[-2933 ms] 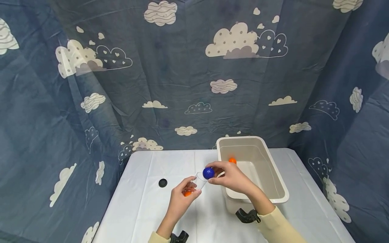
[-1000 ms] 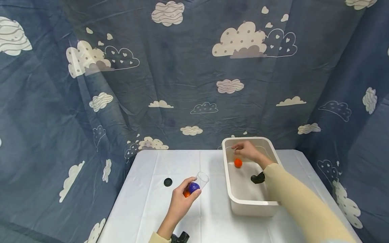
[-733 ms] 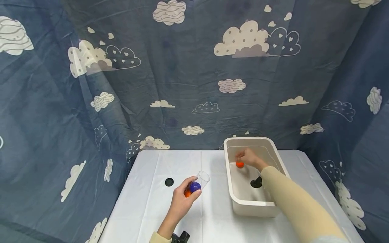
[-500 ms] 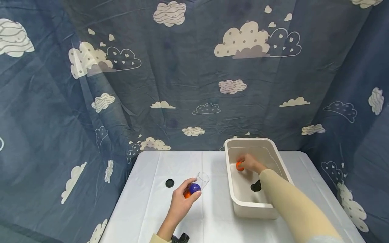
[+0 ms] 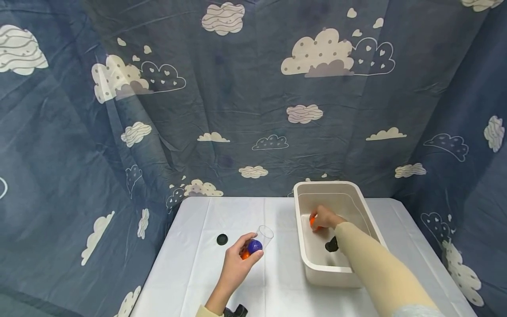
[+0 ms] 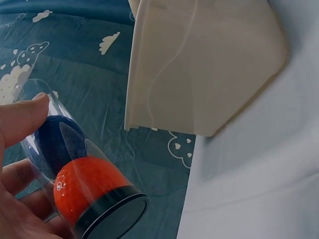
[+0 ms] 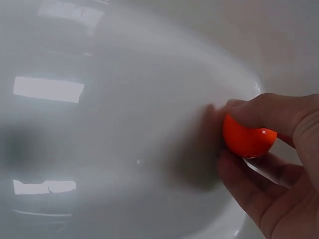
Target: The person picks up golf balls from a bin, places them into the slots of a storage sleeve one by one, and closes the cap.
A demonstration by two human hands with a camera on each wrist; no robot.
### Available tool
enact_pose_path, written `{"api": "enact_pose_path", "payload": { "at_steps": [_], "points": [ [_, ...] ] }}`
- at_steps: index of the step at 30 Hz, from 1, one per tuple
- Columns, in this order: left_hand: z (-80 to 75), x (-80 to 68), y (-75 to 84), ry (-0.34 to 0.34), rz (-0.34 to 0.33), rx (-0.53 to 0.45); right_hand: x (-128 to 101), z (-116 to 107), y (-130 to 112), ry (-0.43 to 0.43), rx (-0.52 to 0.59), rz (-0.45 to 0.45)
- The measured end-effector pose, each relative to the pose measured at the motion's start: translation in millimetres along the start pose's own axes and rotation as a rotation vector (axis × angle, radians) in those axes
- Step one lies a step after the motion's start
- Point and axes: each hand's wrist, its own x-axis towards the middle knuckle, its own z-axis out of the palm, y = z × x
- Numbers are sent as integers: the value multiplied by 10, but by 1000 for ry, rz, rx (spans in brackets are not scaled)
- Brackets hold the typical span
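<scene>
Landmark: white bin (image 5: 368, 220), standing on the white-covered table (image 5: 186, 264), at its far right part. Right hand (image 5: 322, 218) is down inside the bin, near the bin's left wall and toward its far end; the thumb and fingers (image 7: 264, 112) are curled round an orange ball (image 7: 247, 139), which sits pinched between them close to the bin floor. In the head view only a sliver of that ball shows at the fingertips. A cream sleeve (image 5: 368, 259) runs from the hand over the bin's near rim. A black strap piece (image 5: 331, 245) at the wrist lies within the bin outline, nearer than the hand. Left hand (image 5: 237, 264) is left of the bin, well apart from it, above the table; its fingers and thumb are closed round a clear tube (image 5: 259, 237), tilted with the open mouth up and toward the bin. Inside the tube: a blue ball (image 6: 57, 142) stacked touching a second orange ball (image 6: 87, 186), the orange one against the tube's black bottom cap (image 6: 117, 216). A black round lid (image 5: 222, 239) lies flat on the table, further left of the bin than the left hand. Blue cloud-print cloth (image 5: 237, 88) hangs behind and to both sides of the bin.
</scene>
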Motion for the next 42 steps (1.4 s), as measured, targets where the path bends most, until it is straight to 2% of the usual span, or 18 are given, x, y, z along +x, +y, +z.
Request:
{"api": "enact_pose_path", "payload": {
  "at_steps": [3,10,17,28,33,37,40,42],
  "points": [
    [16,9,-52,7,-10,5,-20,-28,24,-20,37,8],
    [57,36,-359,24,-29,1,-52,-90,52,-32,116,26],
    [54,41,-428,35,9,5,-92,-175,-10,-24,172,17],
    [76,21,-405,54,0,4,-192,-350,-145,-68,155,-147],
    [89,10,-372,66,-11,-12,-195,-409,-190,-71,114,-176],
    [92,-18,-162,64,-37,-10,-211,-449,-256,-65,44,-190],
    [82,-46,3,57,-47,-5,-256,-491,-308,-53,-3,-240],
    [72,-65,48,56,-44,-14,-302,-526,-350,-42,-23,-284]
  ]
}}
